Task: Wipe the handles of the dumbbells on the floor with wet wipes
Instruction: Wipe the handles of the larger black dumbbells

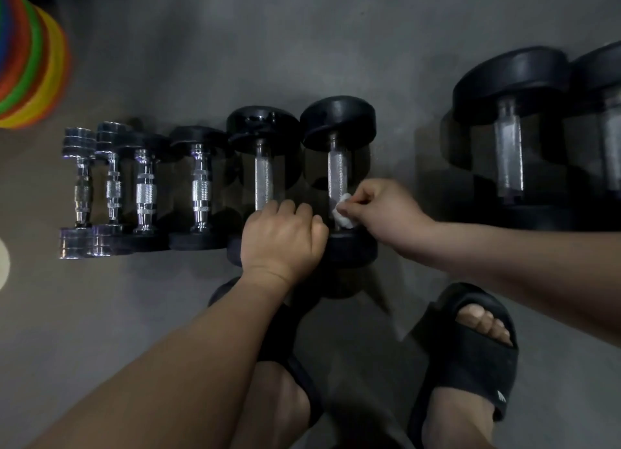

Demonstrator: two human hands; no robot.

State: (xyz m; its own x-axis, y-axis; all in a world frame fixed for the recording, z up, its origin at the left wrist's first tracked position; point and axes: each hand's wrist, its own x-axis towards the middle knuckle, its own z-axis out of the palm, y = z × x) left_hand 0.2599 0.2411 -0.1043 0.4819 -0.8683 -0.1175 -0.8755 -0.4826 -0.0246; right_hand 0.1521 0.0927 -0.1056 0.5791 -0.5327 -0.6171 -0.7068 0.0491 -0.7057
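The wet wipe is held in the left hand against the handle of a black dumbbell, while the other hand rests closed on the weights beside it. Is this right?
Not quite. The head view shows the wet wipe in the right hand, not the left. It is pressed against the handle of the black dumbbell, while the left hand rests closed on the weights beside it.

Crumpled white wet wipe (342, 213) against black dumbbell's (337, 126) knurled steel handle (337, 173).

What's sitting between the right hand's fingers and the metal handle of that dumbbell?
A crumpled white wet wipe, pinched by the right hand against the lower end of the dumbbell handle. The head view shows it.
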